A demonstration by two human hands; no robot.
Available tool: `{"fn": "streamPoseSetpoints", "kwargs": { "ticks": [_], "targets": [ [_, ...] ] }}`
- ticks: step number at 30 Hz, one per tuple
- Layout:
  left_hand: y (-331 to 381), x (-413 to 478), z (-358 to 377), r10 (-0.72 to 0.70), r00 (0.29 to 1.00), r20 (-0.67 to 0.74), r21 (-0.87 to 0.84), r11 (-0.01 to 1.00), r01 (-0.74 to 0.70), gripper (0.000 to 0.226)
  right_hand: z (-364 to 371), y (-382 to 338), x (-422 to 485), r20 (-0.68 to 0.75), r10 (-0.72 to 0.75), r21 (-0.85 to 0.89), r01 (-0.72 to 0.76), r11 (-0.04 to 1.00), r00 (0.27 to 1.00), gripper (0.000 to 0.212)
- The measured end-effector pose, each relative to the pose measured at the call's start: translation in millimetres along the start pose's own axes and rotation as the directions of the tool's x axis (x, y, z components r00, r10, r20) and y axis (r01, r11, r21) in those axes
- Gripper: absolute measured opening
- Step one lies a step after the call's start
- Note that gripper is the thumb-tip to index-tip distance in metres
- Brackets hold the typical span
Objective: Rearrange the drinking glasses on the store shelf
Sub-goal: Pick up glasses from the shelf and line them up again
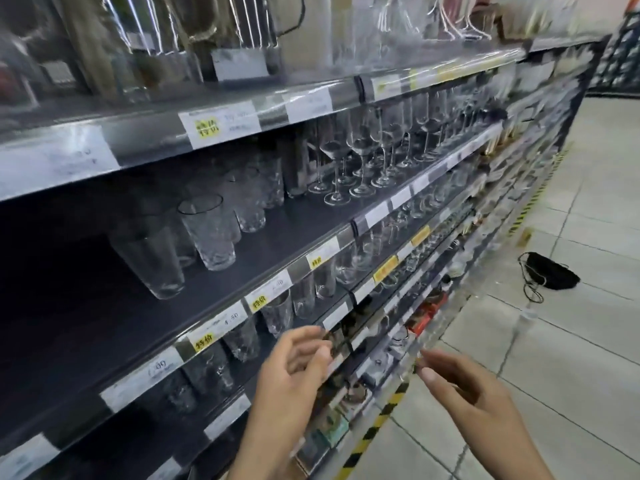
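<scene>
The drinking glasses (207, 233) are standing on the dark middle shelf (294, 233), with tumblers at the left and stemmed glasses (349, 161) further to the right. The left hand (294, 372) and the right hand (464, 389) are hovering apart in front of the lower shelves. Both hands are released and are grasping nothing, the left with loosely curled fingers and the right with almost straight fingers.

Dark shelf (287, 233) with tumblers (207, 233), stemmed glasses (360, 147)
</scene>
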State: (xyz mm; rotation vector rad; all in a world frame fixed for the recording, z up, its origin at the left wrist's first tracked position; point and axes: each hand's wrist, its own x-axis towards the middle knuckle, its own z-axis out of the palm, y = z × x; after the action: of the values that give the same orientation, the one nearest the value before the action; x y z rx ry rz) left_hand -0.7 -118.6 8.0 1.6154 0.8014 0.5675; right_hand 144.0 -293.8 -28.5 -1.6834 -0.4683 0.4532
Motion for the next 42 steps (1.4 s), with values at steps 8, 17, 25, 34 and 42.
{"fn": "streamPoseSetpoints", "kwargs": {
  "ticks": [8, 17, 25, 34, 42],
  "targets": [
    [10.3, 82.9, 3.5, 0.01, 0.938, -0.347, -0.031, 0.999, -0.022, 0.026, 22.6, -22.1, 122.9, 0.239, -0.041, -0.012, 0.045, 0.999, 0.97, 0.019],
    [13.5, 168.5, -32.6, 0.072, 0.593, -0.802, 0.136, 0.989, 0.063, 0.049, 94.5, -81.8, 250.6, 0.49, -0.207, -0.062, 0.27, 0.961, 0.847, 0.017],
    [10.2, 207.6, -37.1, 0.06, 0.565, -0.823, 0.152, 0.981, 0.117, 0.065, 187.1, -112.5, 336.4, 0.66, -0.129, -0.267, 0.392, 0.88, 0.74, 0.065],
    [12.5, 232.7, -43.7, -0.005, 0.509, -0.861, 0.075, 0.988, 0.137, 0.066, 261.9, -107.5, 367.7, 0.775, -0.09, -0.062, 0.217, 0.974, 0.626, 0.046],
    [12.8, 248.5, -41.6, -0.032, 0.393, -0.919, 0.035, 0.986, 0.163, 0.055, 267.9, -105.5, 378.3, 0.765, -0.176, 0.038, 0.229, 0.973, 0.619, 0.053]
  ]
}}
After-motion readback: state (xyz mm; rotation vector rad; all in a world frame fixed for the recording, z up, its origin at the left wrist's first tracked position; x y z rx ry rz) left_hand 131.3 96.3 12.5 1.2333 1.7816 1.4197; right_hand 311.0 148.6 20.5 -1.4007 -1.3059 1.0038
